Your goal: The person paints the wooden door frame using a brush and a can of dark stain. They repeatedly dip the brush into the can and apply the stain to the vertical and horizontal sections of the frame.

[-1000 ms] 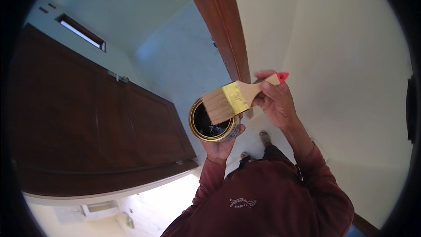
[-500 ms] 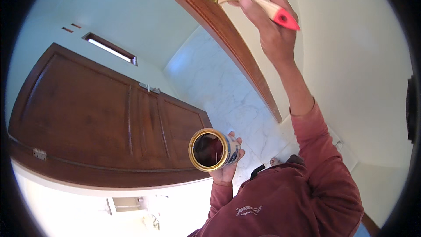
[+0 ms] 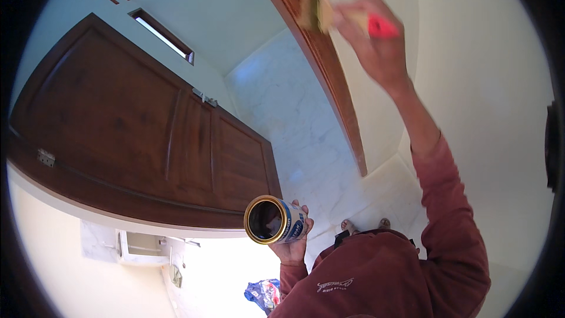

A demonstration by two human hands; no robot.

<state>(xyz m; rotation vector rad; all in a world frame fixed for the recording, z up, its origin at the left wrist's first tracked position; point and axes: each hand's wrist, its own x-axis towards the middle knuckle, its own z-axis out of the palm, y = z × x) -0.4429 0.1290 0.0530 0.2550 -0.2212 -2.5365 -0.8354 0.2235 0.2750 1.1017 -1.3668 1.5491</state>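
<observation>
My right hand (image 3: pixel 376 44) is raised and wrapped round the handle of a flat paintbrush (image 3: pixel 322 15), smeared by motion. The handle is pale wood with a red end, and a gold-coloured ferrule holds light bristles. Those bristles are at the brown wooden door frame (image 3: pixel 329 68); whether they touch it I cannot tell. Lower down, my left hand (image 3: pixel 292 251) grips an open round can (image 3: pixel 292 224) with a gold rim and a blue and white label. Dark reddish-brown liquid shows inside, and the can's mouth is tilted toward the view.
A brown panelled door (image 3: pixel 118 106) with a metal latch (image 3: pixel 204 98) and a hinge (image 3: pixel 46 158) stands open at left. Cream wall (image 3: pixel 471 82) rises at right. Marbled tiles (image 3: pixel 312 159) cover the floor. A white sink (image 3: pixel 141 248) and a colourful bundle (image 3: pixel 263 294) lie beyond the doorway.
The view has shifted. My right hand has brought the paintbrush lower along the door frame, and the can in my left hand sits slightly lower and further left in the picture.
</observation>
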